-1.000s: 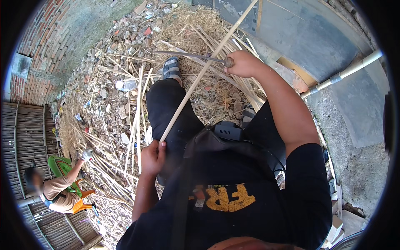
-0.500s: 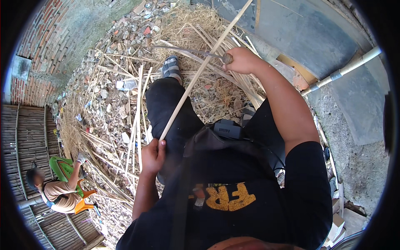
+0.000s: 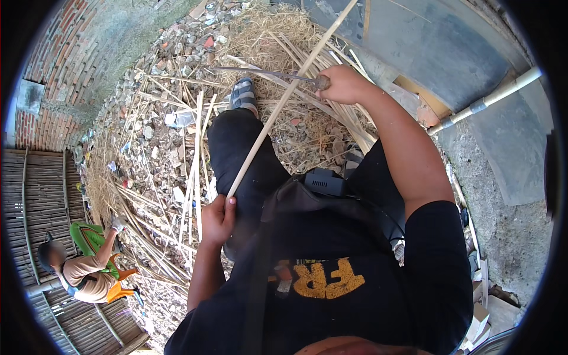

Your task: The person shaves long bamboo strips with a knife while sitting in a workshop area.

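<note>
A long pale bamboo strip point(image 3: 267, 131) slants from my lap up to the top of the view. Its lower end is gripped by my left hand point(image 3: 218, 219), thumb along it, beside my left thigh. My right hand point(image 3: 344, 84) is closed round the stubby handle of a long, narrow-bladed knife point(image 3: 260, 71). The blade points left and crosses the strip near the handle, seemingly touching it. Whether the edge has bitten into the strip cannot be made out.
Split bamboo strips point(image 3: 196, 171) lie at my left over stony rubble. Beyond my sandalled foot point(image 3: 243, 93) is a heap of shavings point(image 3: 266, 35). A co-worker point(image 3: 89, 272) sits at the far left. Grey sheets point(image 3: 426, 53) and a pole point(image 3: 485, 100) stand at the right.
The knife has shifted slightly left across the strip, its tip reaching a little farther out. My left hand and the strip have hardly moved.
</note>
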`<action>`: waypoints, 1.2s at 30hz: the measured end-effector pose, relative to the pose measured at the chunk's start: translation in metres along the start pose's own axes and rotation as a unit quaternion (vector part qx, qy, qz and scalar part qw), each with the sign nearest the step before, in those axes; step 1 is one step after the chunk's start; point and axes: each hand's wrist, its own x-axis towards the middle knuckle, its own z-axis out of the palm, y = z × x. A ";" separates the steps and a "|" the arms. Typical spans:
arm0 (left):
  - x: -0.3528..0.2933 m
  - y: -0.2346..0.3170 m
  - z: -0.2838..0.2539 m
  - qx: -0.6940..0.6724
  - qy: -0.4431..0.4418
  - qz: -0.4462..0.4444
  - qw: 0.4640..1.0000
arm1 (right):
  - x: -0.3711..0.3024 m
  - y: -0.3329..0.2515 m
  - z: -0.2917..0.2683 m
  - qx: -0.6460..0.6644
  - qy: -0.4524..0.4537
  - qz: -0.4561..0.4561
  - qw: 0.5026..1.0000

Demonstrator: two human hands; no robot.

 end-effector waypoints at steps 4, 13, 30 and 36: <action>-0.003 -0.001 -0.005 0.001 -0.007 -0.018 1.000 | -0.005 -0.009 -0.005 -0.026 -0.008 0.023 0.999; -0.001 -0.007 -0.004 -0.001 -0.015 -0.006 1.000 | -0.018 -0.041 -0.011 -0.089 -0.073 -0.023 0.993; -0.003 0.001 -0.007 0.064 0.000 0.022 0.998 | -0.017 -0.042 -0.014 -0.074 -0.057 0.002 0.996; -0.002 0.008 -0.007 0.057 -0.002 0.019 0.998 | -0.007 0.002 -0.012 -0.084 0.047 0.046 0.994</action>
